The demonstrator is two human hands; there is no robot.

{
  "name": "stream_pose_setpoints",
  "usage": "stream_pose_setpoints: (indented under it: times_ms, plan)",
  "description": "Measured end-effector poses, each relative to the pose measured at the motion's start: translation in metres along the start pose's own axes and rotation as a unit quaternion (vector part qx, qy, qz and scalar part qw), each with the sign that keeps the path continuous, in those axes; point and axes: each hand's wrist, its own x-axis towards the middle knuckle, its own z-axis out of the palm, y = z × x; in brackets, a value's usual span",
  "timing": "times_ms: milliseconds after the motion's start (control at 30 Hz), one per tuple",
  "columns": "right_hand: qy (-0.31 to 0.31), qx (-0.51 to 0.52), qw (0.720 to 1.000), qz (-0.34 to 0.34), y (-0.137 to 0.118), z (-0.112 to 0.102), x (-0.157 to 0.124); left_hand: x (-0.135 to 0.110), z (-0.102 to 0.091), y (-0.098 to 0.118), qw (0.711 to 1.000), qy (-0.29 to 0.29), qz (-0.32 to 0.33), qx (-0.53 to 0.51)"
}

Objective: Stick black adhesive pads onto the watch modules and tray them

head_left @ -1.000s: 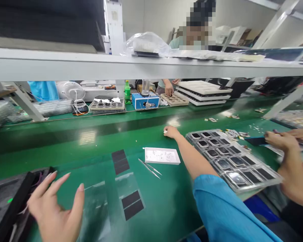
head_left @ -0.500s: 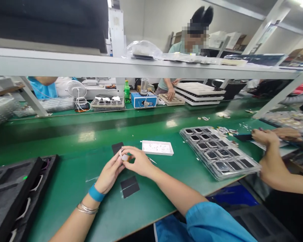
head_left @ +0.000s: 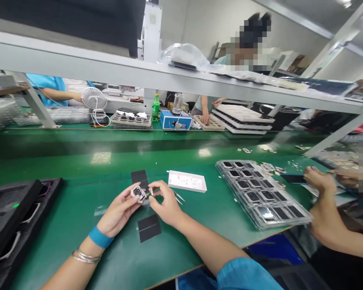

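My left hand (head_left: pixel 116 211) grips an open smartwatch case (head_left: pixel 138 194) with white edges, its dark inner parts facing up. Close to the right of it, my right hand (head_left: pixel 167 205) pinches a small white battery (head_left: pixel 151 192) between thumb and forefinger. Thin wires seem to run between battery and case. Beyond my right hand lies a pair of metal tweezers (head_left: pixel 179 197). A shallow white tray (head_left: pixel 187 188) with tiny parts sits behind them. Black film pieces (head_left: pixel 149 228) lie on the green mat below my hands, and more black film (head_left: pixel 139 176) lies above.
To the right stands a clear blister tray (head_left: pixel 245 207) of watch screens. A black foam tray (head_left: pixel 15 217) holding watch frames fills the left edge. A co-worker's arm (head_left: pixel 326 197) is at the far right. Behind are a green bottle (head_left: pixel 155 108), blue machine (head_left: pixel 175 121) and fan (head_left: pixel 93 98).
My hands have drawn slightly apart, and the case now lies open toward me in the left hand. The right hand has swung the battery out to the side. The view has shifted a little.
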Motion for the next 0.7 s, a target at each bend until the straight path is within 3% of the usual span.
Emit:
stream_pose_setpoints:
  times_ms: [133, 267, 700]
  plan:
    - [-0.014, -0.054, 0.998, 0.007, 0.004, 0.0, 0.001, -0.003, 0.002, 0.0, 0.995, 0.022, 0.069, 0.073]
    - [-0.051, -0.03, 0.998, 0.001, 0.007, 0.004, 0.0, -0.005, 0.002, -0.001, 0.983, 0.025, 0.12, 0.135]
    - [-0.028, -0.024, 0.999, -0.038, 0.012, 0.009, -0.001, -0.004, 0.0, -0.005, 0.971, 0.024, 0.164, 0.174]
